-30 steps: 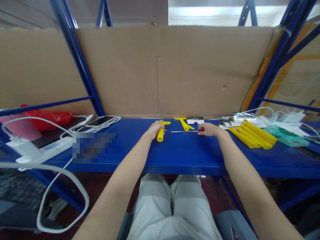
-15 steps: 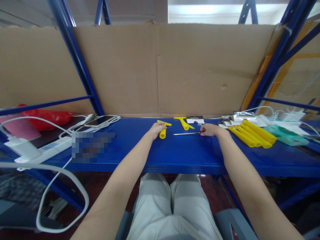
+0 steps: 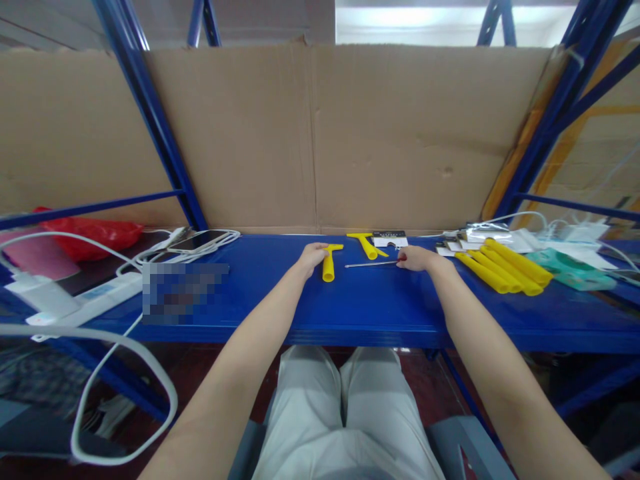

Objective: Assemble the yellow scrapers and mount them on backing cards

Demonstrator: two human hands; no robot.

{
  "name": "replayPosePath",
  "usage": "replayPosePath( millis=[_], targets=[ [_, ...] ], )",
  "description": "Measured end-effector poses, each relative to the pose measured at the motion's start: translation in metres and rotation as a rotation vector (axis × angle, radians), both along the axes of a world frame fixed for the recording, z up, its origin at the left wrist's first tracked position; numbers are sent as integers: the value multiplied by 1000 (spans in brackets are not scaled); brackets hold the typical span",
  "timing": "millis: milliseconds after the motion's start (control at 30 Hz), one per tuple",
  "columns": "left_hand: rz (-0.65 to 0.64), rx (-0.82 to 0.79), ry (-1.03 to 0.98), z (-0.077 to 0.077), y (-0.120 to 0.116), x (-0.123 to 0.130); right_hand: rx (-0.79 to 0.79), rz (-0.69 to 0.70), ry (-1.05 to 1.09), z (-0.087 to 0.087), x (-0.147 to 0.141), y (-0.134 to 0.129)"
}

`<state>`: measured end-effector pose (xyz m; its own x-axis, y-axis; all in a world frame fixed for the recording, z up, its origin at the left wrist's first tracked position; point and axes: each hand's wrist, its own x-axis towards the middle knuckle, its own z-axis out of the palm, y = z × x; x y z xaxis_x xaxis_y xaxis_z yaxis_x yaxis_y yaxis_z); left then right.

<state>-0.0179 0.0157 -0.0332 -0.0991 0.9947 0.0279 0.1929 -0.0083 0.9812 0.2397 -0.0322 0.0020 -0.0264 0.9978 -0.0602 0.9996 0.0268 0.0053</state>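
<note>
Tabletop (image 3: 370, 307) plain blue, cardboard panel (image 3: 240, 133) behind, blue post (image 3: 154, 113) at left, left hand (image 3: 312, 259) gripping yellow T-shaped piece (image 3: 328, 269) mid-table, right hand (image 3: 415, 258) clutching red-handled screwdriver (image 3: 370, 265).

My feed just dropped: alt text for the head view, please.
The left hand holds a yellow T-shaped piece and the right hand a screwdriver over a blue table. Beyond the screwdriver lies another yellow piece; four yellow tubes lie to the right.

Your right hand (image 3: 411, 259) covers most of the handle of your screwdriver (image 3: 371, 265). A pixelated patch (image 3: 183, 293) masks part of the desk (image 3: 370, 300) (you can't tell what's beneath), and the left edge cuts off the white cable (image 3: 175, 400).
</note>
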Motion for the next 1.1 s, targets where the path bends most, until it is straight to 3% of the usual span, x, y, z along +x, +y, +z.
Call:
replayPosePath(
  millis=[367,633,867,1100],
  targets=[
    [113,106,22,1,-1,-3,3,26,44,1,-5,-3],
    [156,178,15,1,0,-6,211,140,117,-2,-4,5],
    [172,422,477,4,-3,-9,407,-48,101,3,-4,5],
    [148,545,598,7,-11,-5,484,-302,145,3,20,43]
  ],
)
